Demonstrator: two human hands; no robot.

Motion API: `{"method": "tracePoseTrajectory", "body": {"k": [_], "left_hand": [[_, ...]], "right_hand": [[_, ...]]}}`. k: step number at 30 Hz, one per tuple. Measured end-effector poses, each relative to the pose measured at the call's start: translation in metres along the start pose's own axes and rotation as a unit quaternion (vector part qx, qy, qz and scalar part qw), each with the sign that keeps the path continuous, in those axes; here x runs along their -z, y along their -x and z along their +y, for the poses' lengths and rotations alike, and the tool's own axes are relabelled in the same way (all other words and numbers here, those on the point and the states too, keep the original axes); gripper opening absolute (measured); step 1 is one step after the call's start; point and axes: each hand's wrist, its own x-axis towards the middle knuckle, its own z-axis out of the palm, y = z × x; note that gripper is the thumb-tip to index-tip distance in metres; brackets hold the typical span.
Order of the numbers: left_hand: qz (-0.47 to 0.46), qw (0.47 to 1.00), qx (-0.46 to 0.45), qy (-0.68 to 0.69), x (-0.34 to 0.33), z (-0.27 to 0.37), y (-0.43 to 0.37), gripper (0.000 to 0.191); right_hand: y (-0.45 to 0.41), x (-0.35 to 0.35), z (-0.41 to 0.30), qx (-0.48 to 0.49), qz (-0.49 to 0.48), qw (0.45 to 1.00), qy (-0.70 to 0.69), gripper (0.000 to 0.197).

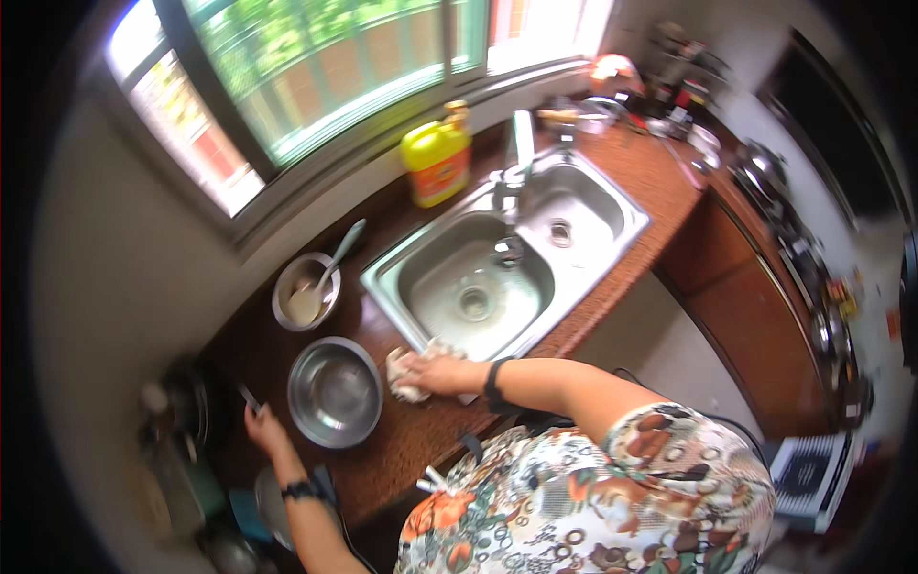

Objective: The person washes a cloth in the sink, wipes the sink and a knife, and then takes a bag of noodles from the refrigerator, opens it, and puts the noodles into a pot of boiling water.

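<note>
My right hand (439, 374) is closed on a pale crumpled cloth (403, 377), pressed to the reddish-brown countertop (391, 459) by the near left corner of the steel double sink (566, 316). At the left, my left hand (265, 428) grips a thin utensil (249, 397), blurred, so its kind cannot be told. Between the two hands stands a steel bowl (335, 392) with nothing visible in it. Behind it, a smaller metal bowl (282, 287) holds a light-handled spoon (342, 251) and something cream-coloured.
A yellow plastic jug (437, 161) stands behind the sink, beside the faucet (522, 143). Dark cookware (190, 402) and other kitchenware crowd the far left. More items lie on the counter at the back right, below the window.
</note>
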Motion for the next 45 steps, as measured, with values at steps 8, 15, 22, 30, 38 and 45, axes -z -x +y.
{"method": "tracePoseTrajectory", "body": {"k": [8,15,22,30,38,45], "left_hand": [[-0.046,0.978,-0.069,0.189,-0.021,0.101,0.130,0.044],[-0.138,0.947,-0.121,0.265,-0.028,0.188,0.283,0.038],[-0.331,0.869,-0.366,0.049,-0.158,0.218,0.385,0.031],[-0.641,0.743,-0.189,0.034,-0.338,0.258,0.500,0.036],[-0.716,0.549,-0.430,-0.038,-0.467,0.318,0.606,0.031],[-0.756,0.427,-0.492,-0.064,-0.588,0.386,0.674,0.026]], "right_hand": [[0.014,-0.014,0.003,0.032,-0.011,0.996,0.078,0.052],[0.097,0.062,-0.032,0.189,0.015,0.979,0.076,0.042],[0.239,0.158,0.023,0.073,0.064,0.993,0.065,0.016],[0.424,0.202,0.060,0.035,0.416,0.903,0.096,0.030],[0.531,0.186,0.130,-0.263,0.428,0.855,0.126,0.012],[0.626,0.192,0.210,-0.409,0.395,0.821,0.051,0.018]]}}
